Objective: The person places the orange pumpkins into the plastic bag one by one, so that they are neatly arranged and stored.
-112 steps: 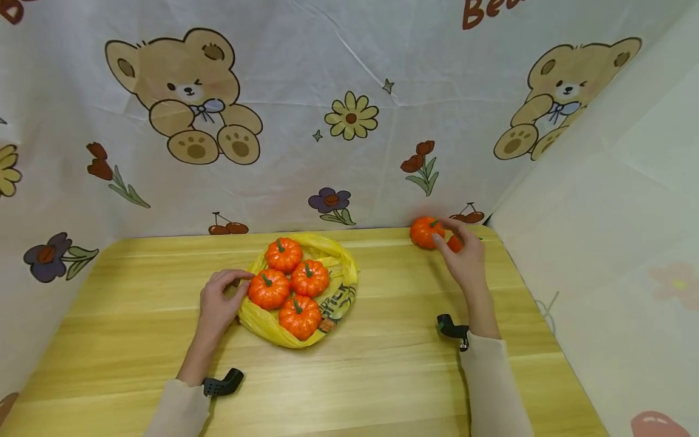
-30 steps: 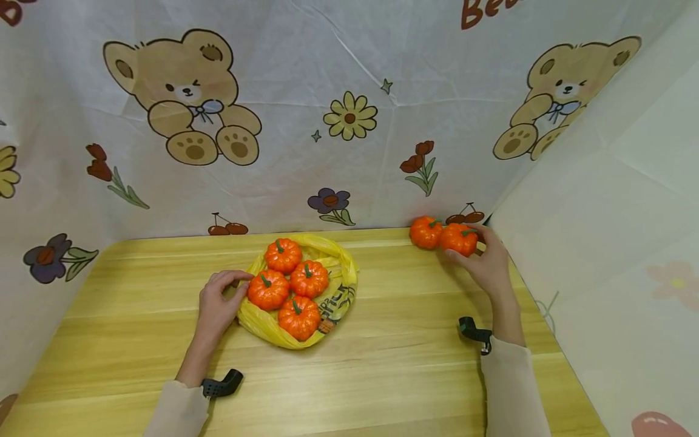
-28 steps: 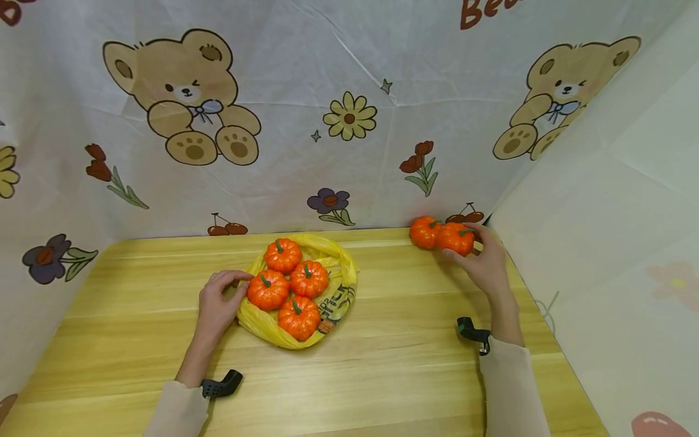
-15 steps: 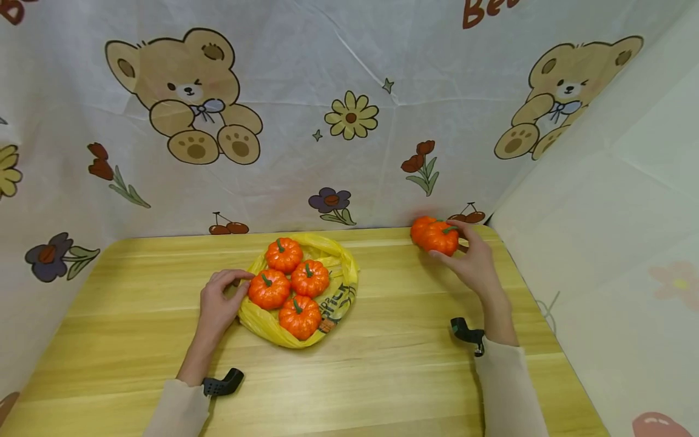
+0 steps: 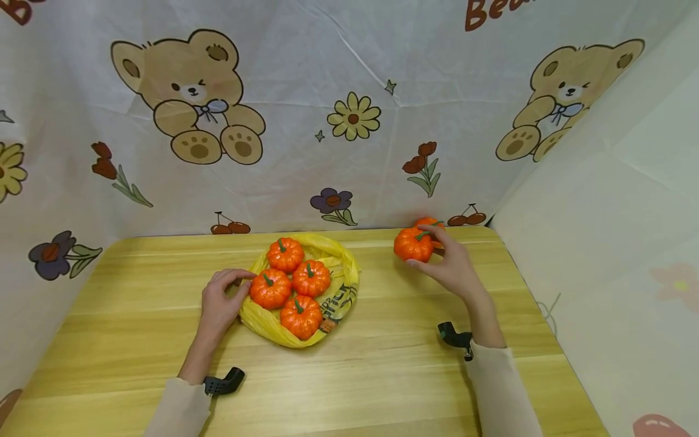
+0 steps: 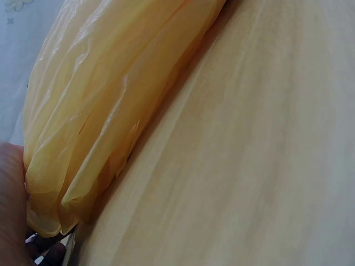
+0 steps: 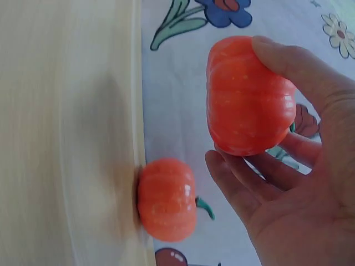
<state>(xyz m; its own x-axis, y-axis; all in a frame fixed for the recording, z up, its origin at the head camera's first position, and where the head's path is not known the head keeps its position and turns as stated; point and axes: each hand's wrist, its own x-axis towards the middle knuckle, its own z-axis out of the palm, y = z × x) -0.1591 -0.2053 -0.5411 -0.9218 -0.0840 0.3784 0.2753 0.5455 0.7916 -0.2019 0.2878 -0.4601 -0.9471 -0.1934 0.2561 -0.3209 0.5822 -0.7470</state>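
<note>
My right hand (image 5: 453, 264) grips a small orange toy pumpkin (image 5: 411, 245) with a green stem. The right wrist view shows this held pumpkin (image 7: 249, 97) raised off the table, between thumb and fingers. Behind it another pumpkin (image 5: 429, 222) sits on the table against the back cloth, partly hidden by the held one. On the left, several pumpkins (image 5: 301, 317) lie in an open yellow plastic bag (image 5: 341, 303) with its rim spread out. My left hand (image 5: 219, 300) pinches the bag's left rim; the left wrist view shows the crumpled bag side (image 6: 111, 111) beside the hand.
A wooden table (image 5: 371, 370) carries everything. A white cloth with printed bears and flowers (image 5: 284, 79) hangs along the table's back edge, and a pale cloth wall (image 5: 617, 230) stands at the right. Black wrist cameras (image 5: 225, 382) are strapped to both wrists.
My right hand has taken hold of the right-hand pumpkin and carried it left, in front of the other back pumpkin. My left hand stays at the bag's rim.
</note>
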